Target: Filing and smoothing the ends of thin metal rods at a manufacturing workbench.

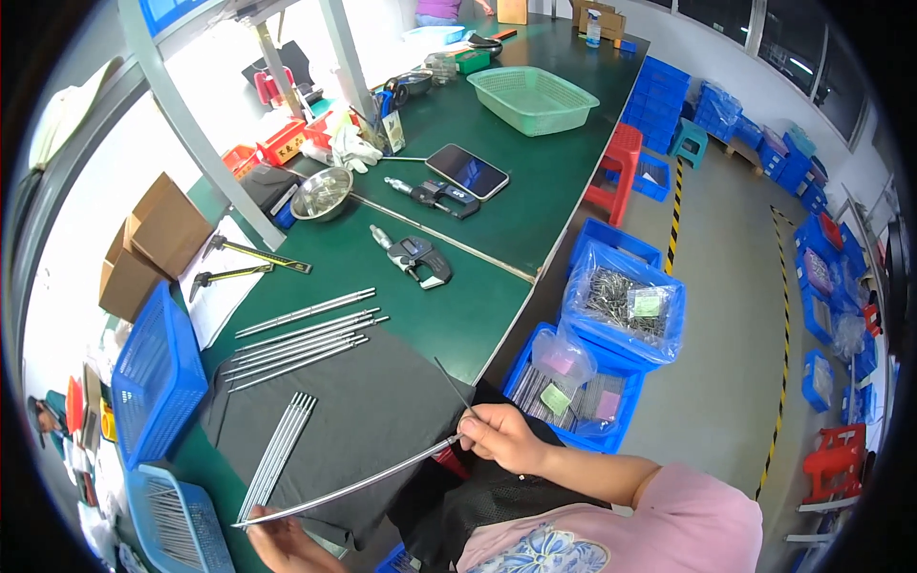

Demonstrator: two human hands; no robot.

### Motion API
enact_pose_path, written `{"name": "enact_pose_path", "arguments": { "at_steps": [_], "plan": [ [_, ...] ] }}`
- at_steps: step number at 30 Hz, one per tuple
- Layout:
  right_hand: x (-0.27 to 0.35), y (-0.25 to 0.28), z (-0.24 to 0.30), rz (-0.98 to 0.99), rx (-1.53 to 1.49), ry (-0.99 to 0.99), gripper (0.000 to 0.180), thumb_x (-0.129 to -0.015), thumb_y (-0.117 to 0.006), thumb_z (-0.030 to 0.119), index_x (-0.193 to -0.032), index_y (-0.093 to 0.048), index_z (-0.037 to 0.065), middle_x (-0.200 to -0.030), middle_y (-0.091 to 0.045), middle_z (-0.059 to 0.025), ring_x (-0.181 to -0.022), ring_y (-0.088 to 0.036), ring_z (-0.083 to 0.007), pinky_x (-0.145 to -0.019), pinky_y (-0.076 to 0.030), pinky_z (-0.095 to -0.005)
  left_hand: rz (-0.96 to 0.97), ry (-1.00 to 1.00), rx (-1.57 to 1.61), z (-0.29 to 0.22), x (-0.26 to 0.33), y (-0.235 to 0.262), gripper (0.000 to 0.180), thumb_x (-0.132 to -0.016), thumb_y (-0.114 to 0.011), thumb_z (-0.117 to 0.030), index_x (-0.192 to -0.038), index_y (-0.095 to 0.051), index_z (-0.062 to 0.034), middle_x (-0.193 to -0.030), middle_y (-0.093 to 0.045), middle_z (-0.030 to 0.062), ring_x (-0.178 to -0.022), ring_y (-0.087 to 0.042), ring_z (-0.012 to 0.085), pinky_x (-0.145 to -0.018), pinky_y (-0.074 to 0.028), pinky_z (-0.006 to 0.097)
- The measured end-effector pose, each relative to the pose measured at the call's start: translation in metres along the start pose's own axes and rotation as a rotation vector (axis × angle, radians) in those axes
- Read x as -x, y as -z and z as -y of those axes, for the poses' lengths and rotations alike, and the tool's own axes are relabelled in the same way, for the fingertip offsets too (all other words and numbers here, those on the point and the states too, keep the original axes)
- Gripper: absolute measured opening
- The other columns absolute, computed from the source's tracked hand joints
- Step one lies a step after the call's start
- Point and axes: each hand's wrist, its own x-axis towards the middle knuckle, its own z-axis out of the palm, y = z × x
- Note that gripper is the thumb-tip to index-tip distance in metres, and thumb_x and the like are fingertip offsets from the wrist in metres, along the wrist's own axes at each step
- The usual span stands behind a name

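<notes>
Both hands are on one long steel rod (349,487), held level over the dark mat (353,420): right hand (501,437) pinches one end, left hand (277,540) closes on the other. Looks like a check-it-over step; next probably needs a steady roll or sighting along it.

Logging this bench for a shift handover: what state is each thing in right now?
Long thin metal rod: held at both ends, off the mat.
Right hand: pinching the rod's end.
Left hand: gripping the other end.
Green mesh basket: upright, looks empty.
Smartphone: flat, face up.
Round steel bowl: upright.
Blue floor bin: full of bagged metal parts.
</notes>
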Motion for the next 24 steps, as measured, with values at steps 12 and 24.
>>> {"name": "enact_pose_path", "arguments": {
  "at_steps": [12,24],
  "plan": [
    [-0.017,0.013,0.021,0.142,0.486,-0.023,0.029,-0.093,-0.046,0.019,-0.073,-0.054,0.0,-0.064,-0.054,-0.0013,-0.058,-0.044,-0.0043,-0.053,-0.036,-0.0218,0.56,-0.521,-0.973,0.015,0.042,-0.063,0.023,-0.071,-0.062,-0.009,-0.092,-0.059,-0.0004,-0.095,-0.056,0.0117,-0.092,-0.052,0.0277,-0.086,-0.039,0.038],
    [-0.017,0.012,0.029,0.101,0.485,0.0,0.03,-0.094,-0.043,0.023,-0.076,-0.054,0.002,-0.056,-0.039,0.0055,-0.049,-0.032,-0.0015,-0.044,-0.025,-0.0202,0.929,-0.444,-0.882,0.057,0.044,-0.119,0.015,-0.069,-0.063,0.001,-0.083,-0.062,-0.0025,-0.075,-0.054,0.0082,-0.066,-0.052,0.0251,-0.058,-0.042,0.033]
  ]
}}
